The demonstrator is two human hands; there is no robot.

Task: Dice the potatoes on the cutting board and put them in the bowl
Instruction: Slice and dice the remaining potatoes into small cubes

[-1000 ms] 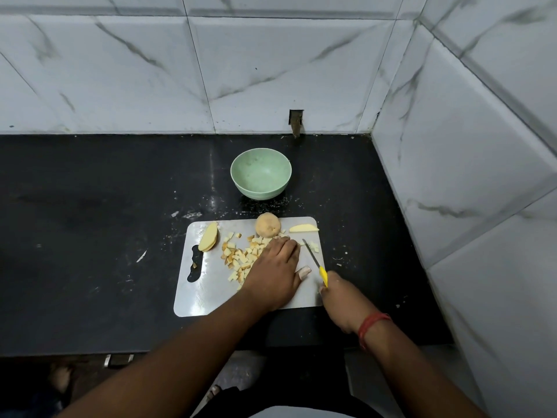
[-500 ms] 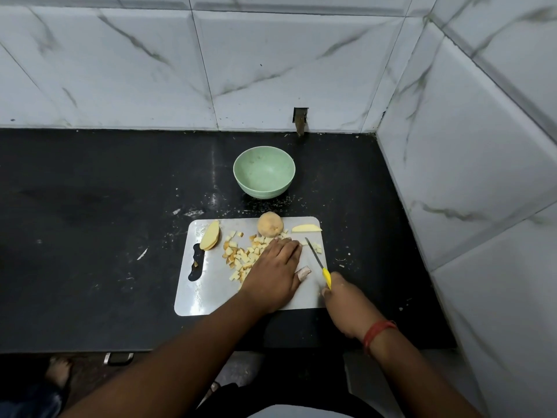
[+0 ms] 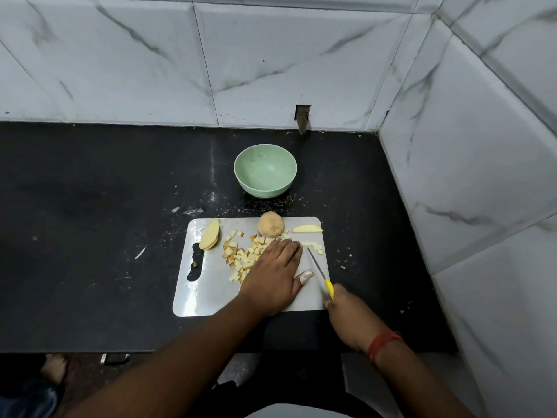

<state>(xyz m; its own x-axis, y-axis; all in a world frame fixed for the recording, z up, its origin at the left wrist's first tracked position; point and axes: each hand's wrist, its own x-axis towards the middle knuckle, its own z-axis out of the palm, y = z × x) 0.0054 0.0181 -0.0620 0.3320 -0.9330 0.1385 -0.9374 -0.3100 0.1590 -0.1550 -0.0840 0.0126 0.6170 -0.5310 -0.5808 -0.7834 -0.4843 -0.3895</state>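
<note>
left hand [image 3: 272, 274] flat, fingers together, on the cutting board [image 3: 208, 292]; right hand [image 3: 346, 315] (at its right edge) around knife [image 3: 320, 271]

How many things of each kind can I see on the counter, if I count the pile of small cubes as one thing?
Bowl: 1
Cutting board: 1
Knife: 1
Whole potato: 1
Potato slices: 2, a stack at the left and a wedge at the right
Pile of diced potato: 1
Total: 7

Bare black counter [image 3: 99, 206] left of cutting board [image 3: 208, 300]; tiled wall [image 3: 470, 182] close on the right
</note>
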